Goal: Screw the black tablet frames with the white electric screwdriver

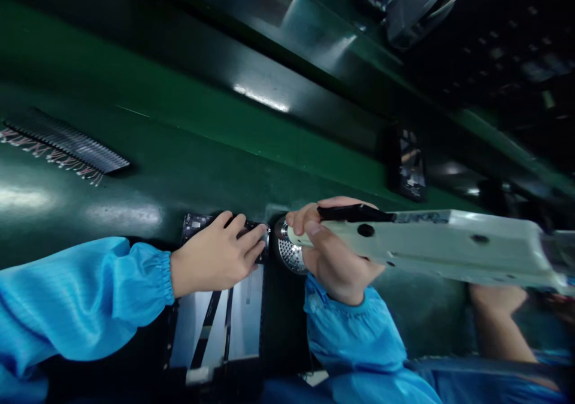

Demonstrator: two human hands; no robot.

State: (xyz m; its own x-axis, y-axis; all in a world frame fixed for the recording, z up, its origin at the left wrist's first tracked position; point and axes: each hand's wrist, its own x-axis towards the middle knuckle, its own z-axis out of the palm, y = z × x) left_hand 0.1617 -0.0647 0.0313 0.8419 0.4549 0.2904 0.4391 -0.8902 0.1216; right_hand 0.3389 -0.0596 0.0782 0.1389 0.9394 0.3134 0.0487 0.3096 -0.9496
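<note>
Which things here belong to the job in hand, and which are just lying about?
Likely in the job:
- opened device, under the left hand
- long pale object, in the right hand
- perforated metal dish, possibly

Apparently lying about:
- wired strips
- dark device

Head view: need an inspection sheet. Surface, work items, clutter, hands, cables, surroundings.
Surface: glossy green bench, with light reflections.
Work items: dark-framed flat device with silvery panel; long pale tool; perforated round metal piece.
Clutter: ridged dark stack left; dark device beyond the tool.
Hands: left hand rests on the flat device; right hand grips the tool.
Cables: short wires fringe the stack.
Surroundings: another person's hand, right; grey object, top.
</note>
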